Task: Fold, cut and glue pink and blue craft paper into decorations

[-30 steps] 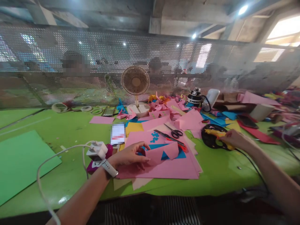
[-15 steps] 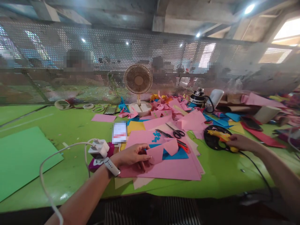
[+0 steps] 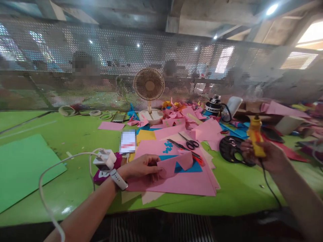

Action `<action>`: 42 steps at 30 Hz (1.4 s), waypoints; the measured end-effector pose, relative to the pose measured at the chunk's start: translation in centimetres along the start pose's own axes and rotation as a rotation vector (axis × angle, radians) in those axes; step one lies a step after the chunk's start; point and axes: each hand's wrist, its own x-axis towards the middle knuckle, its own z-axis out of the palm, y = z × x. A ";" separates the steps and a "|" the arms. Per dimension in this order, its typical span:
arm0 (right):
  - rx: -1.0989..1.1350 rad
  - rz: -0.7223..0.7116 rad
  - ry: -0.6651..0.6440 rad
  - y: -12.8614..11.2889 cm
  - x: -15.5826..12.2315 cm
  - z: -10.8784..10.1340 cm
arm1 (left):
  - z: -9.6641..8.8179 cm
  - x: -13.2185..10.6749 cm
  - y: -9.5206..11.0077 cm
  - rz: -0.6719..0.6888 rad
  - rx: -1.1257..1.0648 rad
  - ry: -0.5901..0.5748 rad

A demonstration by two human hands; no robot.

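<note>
My left hand (image 3: 143,168), with a white watch band on its wrist, pinches a curved piece of pink paper (image 3: 168,167) at its left end. Under that piece lie a blue paper (image 3: 193,167) and a stack of larger pink sheets (image 3: 184,185). My right hand (image 3: 274,156) is wrapped round a yellow glue gun (image 3: 256,134), its dark tip pointing up and its cord hanging below. Just left of the gun sits a black round holder (image 3: 227,148) with cut-outs. Dark-handled scissors (image 3: 192,144) and small blue paper cut-outs (image 3: 168,147) rest on the sheets.
A white plug (image 3: 106,158) with a cable stands left of my wrist. Behind the papers are a small fan (image 3: 149,85), a heap of folded pink paper (image 3: 180,116) and a black-and-white bottle (image 3: 213,106). A green sheet (image 3: 27,171) lies far left. Perforated screening crosses the back.
My right hand has lifted the glue gun off the black holder, moved it slightly right and turned its tip upward. My left hand stays on the pink piece, whose right end has shifted slightly.
</note>
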 end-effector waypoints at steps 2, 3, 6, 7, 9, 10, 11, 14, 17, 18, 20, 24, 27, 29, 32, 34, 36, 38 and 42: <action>0.066 0.159 -0.274 0.6 -1.3 2.0 | 0.0 0.0 -0.1 -0.004 -0.011 -0.002; 0.077 0.177 -0.343 0.9 -2.0 3.1 | 0.0 0.0 -0.1 -0.006 -0.014 -0.001; 0.045 0.108 -0.435 1.8 -3.5 6.2 | 0.0 0.0 -0.1 -0.006 -0.011 0.023; 0.052 0.087 -0.456 2.1 -4.0 7.2 | 0.0 0.1 -0.1 -0.004 -0.006 0.035; 0.110 0.093 -0.519 2.8 -4.7 8.9 | -0.1 0.1 -0.1 0.000 0.010 0.052; 0.129 0.125 -0.568 3.1 -5.1 9.7 | -0.1 0.2 -0.2 0.003 0.021 0.054; 0.132 0.165 -0.633 3.5 -5.4 10.4 | -0.1 0.2 -0.2 0.004 0.029 0.053; 0.078 0.243 -0.826 4.5 -6.2 11.9 | -0.2 0.2 -0.3 0.003 0.036 0.044; 0.038 0.288 -0.886 4.9 -6.7 12.9 | -0.2 0.2 -0.3 -0.002 0.031 0.032; 0.045 0.294 -0.892 5.0 -6.8 13.2 | -0.1 0.2 -0.3 -0.002 0.025 0.030; 0.076 0.280 -0.921 5.2 -6.8 13.8 | 0.0 0.3 -0.4 0.005 0.007 0.028; 0.057 0.241 -0.985 5.6 -6.3 14.6 | 0.0 0.4 -0.8 0.038 -0.021 0.038; -0.098 0.211 -1.018 5.8 -6.0 14.7 | -0.1 0.4 -1.0 0.056 -0.030 0.035; -0.265 0.182 -1.027 6.1 -6.2 14.5 | -0.2 0.4 -1.1 0.050 -0.038 0.027; -0.469 0.092 -0.988 7.0 -6.9 13.9 | -0.3 0.4 -1.0 0.012 -0.074 0.013; -0.542 0.037 -0.944 7.8 -7.5 13.6 | -0.2 0.5 -1.0 -0.008 -0.096 0.011; -0.606 0.020 -0.902 8.6 -7.9 13.4 | -0.2 0.5 -1.1 -0.010 -0.104 0.014; -0.673 0.027 -0.865 9.0 -8.2 13.3 | -0.3 0.6 -1.2 -0.005 -0.105 0.015; -0.770 0.054 -0.831 8.8 -9.0 13.7 | -0.5 0.6 -1.5 -0.008 -0.094 0.009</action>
